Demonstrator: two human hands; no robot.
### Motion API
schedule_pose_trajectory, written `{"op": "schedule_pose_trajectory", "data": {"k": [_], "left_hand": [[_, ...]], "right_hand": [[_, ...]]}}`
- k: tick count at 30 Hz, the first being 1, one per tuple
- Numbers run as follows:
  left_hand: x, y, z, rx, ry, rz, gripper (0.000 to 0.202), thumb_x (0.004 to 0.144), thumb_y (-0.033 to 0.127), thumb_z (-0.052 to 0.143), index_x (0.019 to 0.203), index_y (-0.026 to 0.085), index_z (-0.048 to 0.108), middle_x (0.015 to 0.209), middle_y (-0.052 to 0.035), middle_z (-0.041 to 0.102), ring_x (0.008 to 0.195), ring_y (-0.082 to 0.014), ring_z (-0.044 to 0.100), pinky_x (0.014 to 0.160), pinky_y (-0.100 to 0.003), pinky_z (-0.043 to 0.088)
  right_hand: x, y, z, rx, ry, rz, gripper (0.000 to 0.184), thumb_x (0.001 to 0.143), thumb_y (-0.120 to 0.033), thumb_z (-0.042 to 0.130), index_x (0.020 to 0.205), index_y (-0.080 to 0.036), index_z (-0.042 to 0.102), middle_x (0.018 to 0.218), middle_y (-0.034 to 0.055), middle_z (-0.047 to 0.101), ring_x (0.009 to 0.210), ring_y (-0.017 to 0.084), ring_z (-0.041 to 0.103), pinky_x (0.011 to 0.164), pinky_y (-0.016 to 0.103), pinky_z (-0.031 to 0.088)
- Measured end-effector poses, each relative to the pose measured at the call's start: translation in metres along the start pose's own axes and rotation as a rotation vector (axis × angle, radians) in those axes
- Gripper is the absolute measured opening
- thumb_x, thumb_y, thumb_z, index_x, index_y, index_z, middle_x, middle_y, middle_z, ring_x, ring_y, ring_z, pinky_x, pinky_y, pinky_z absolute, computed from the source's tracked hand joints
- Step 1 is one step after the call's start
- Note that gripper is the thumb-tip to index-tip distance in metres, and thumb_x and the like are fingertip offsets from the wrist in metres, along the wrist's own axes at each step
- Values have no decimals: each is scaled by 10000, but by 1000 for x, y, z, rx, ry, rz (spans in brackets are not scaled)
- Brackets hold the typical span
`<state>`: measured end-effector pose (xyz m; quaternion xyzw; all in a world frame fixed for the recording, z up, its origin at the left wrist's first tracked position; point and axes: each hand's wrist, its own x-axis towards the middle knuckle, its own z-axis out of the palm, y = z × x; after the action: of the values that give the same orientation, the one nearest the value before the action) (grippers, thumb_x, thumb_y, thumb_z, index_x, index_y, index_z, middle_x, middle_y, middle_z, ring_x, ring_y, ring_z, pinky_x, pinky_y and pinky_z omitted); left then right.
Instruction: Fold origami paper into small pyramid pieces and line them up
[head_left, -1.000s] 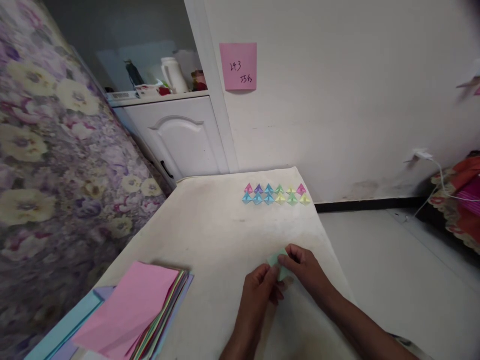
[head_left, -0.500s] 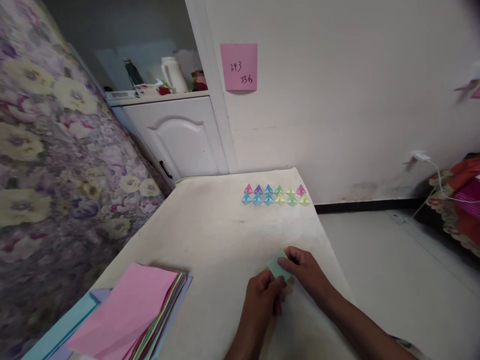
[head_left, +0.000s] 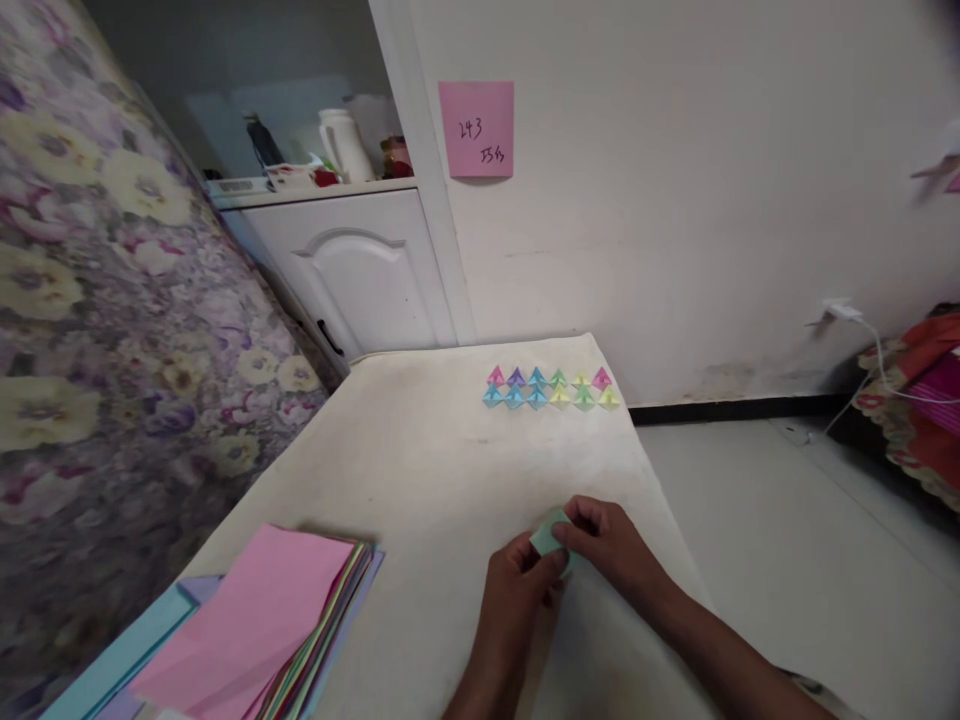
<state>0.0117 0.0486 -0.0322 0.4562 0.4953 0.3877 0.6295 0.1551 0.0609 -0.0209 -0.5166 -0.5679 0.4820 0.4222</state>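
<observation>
A small piece of pale green paper [head_left: 548,533] is pinched between both hands, above the near right part of the cream-covered table [head_left: 420,460]. My left hand [head_left: 523,580] grips its lower left side, thumb on top and the other fingers curled beneath. From the right, my right hand [head_left: 600,535] holds the upper right edge between thumb and fingers. The fingers cover part of the paper, so its exact folds are hidden. Farther back, two rows of small folded paper pieces [head_left: 537,398] in pink, purple, blue, green and yellow lie near the table's far right corner.
At the near left lies a stack of coloured paper [head_left: 247,620], pink on top, beside blue sheets [head_left: 124,650]. A floral curtain [head_left: 112,300] hangs along the left. Behind the table are a white cabinet [head_left: 367,270] and a wall with a pink note [head_left: 477,130].
Both hands have drawn slightly closer together around the green paper, which is now tilted and shows a smaller face. The paper stack and the folded rows have stayed in place.
</observation>
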Motion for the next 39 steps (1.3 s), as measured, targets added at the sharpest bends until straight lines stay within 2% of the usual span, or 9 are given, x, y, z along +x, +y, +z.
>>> {"op": "schedule_pose_trajectory", "data": {"k": [5,10,13,17,27,39], "left_hand": [[-2,2,0,-20,-8,20,187,664,310,666,679,128,628,528,31,516,496,-99,440,471,-206,316],[-3,7,0,-19,7,42,180,675,296,653,626,130,604,512,40,480,491,-93,406,457,-202,304],[-5,9,0,-6,54,46,176,695,292,634,643,127,600,523,36,485,490,-89,392,464,-202,301],[-8,12,-1,37,95,59,176,715,294,613,653,130,596,530,38,480,501,-90,389,485,-203,314],[-9,14,0,198,112,103,195,732,315,595,636,148,564,540,35,464,537,-106,409,509,-207,328],[-10,15,1,193,132,117,184,741,315,583,666,147,579,543,36,461,541,-107,408,510,-205,328]], "right_hand": [[1,0,-2,54,-1,7,213,720,-277,582,581,-177,454,532,-59,395,513,89,356,481,213,289],[-1,-2,-1,-6,2,-13,157,718,-235,578,606,-177,484,542,-56,407,526,95,361,497,218,296],[-4,-8,-1,-59,80,-50,76,683,-206,615,712,-179,550,590,-53,427,564,107,386,534,225,324],[-7,-15,-2,-53,155,-119,117,674,-175,626,776,-188,569,648,-47,417,613,115,396,577,228,342],[-4,-5,-4,42,105,-99,136,665,-168,645,781,-183,576,623,-61,379,590,102,376,559,227,320],[-5,-6,-1,76,119,-119,161,665,-142,634,795,-192,553,620,-67,361,582,99,373,559,225,323]]}}
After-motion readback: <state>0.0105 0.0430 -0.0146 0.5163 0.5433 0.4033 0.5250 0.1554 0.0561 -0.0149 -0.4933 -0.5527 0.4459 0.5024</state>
